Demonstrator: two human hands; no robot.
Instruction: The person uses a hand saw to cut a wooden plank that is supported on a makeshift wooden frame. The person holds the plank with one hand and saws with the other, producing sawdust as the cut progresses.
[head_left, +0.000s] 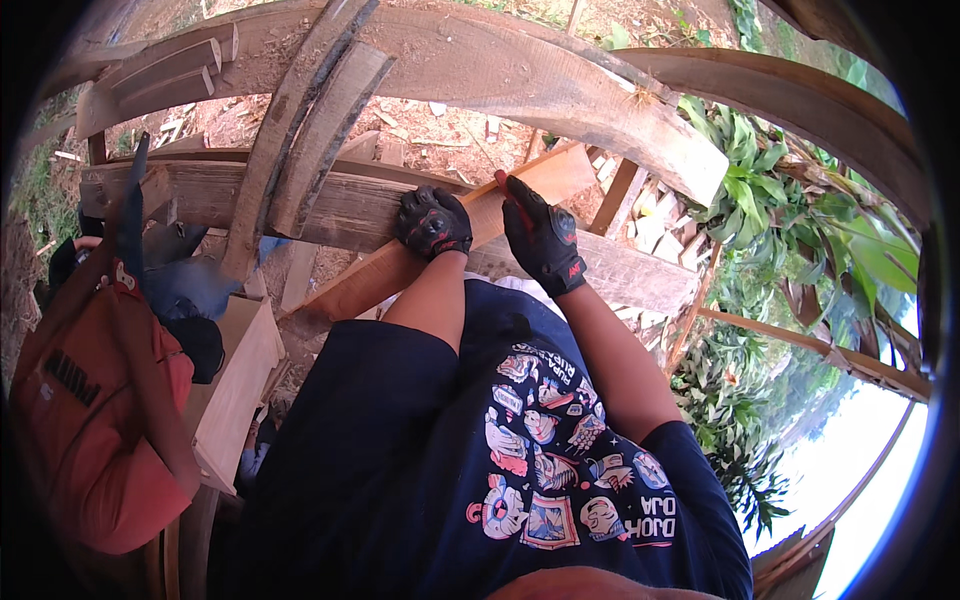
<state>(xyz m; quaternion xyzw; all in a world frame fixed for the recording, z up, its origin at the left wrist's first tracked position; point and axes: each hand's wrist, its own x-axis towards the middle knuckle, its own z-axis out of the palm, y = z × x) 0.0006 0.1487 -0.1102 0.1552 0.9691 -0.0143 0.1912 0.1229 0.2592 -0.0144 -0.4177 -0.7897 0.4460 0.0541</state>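
My 2 hands, both in black gloves with red trim, are at a smooth orange-brown wooden plank (485, 213), which lies diagonally across a thick, weathered horizontal beam (640, 268) in front of my body. The plank runs from lower left to upper right, its far end jutting past the beam.

My left hand (435, 222) is on the plank near its middle, back of the glove upward, fingers curled; I cannot tell whether they pinch the wood or only press on it. My right hand (541, 235) is farther along, toward the upper end, with its fingers straight and held together, pointing up and to the left. Its red palm side faces the plank; whether it touches is unclear.

I wear a navy T-shirt (560, 440) with a colourful cartoon print. To the left of the plank, 2 rough timbers (312, 130) slant over the beam, and a larger curved beam (500, 70) spans the top. At far left is a person in a red shirt (110, 400), beside pale boards (237, 390). Broad-leaved green plants (755, 185) grow at right, near scattered wood offcuts (655, 225).
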